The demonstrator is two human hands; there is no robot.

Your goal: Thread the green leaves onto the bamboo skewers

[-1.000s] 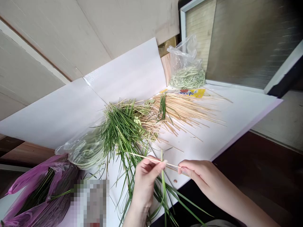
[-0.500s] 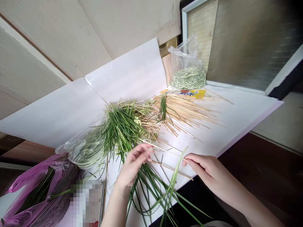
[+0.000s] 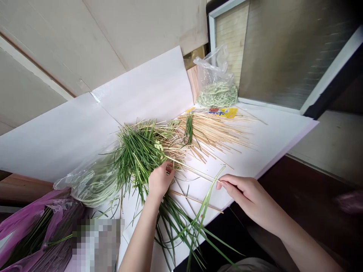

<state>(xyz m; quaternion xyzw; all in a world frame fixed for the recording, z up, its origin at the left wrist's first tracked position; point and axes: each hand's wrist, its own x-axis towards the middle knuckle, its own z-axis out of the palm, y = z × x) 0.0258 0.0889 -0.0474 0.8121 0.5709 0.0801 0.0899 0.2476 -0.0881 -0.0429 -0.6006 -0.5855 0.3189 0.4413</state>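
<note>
The slim, straight wooden skewer [image 3: 193, 169] is clamped by its near end between the right hand's [image 3: 245, 190] thumb and fingers, a flat, limp green blade [image 3: 208, 193] crossing it just ahead of them; a light, steady pinch should spare the soft leaf from splitting. The left hand [image 3: 161, 179] curls its fingers beside the thin-leaved green pile [image 3: 138, 145], whether gripping anything I cannot tell, with dry loose sticks [image 3: 218, 130] fanned beyond them.

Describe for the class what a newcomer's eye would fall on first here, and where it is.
Probably the heap of green leaves mid-picture on the white surface, with many thin wooden skewers fanned out to its right. Next, perhaps, the right hand in front, pinching a single skewer. The purple bag at lower left also stands out by its colour.
</note>
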